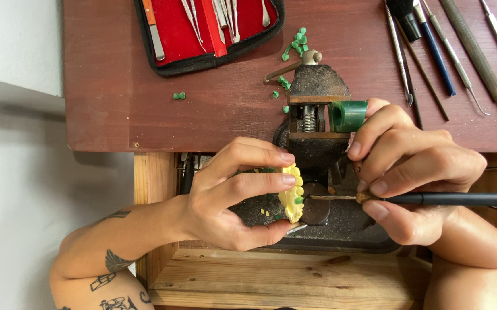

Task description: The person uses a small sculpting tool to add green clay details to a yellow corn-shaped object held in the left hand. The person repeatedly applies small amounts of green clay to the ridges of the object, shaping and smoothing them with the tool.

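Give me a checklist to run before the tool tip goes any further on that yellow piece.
1. Left hand pinches the yellow piece on both sides: ok.
2. Right hand grips the black-handled tool near its front: ok.
3. Tool tip at the small green bit on the piece: ok.
4. Tip actually touching: cannot tell.
5. Vise close behind the work, green block by the right fingers: ok.
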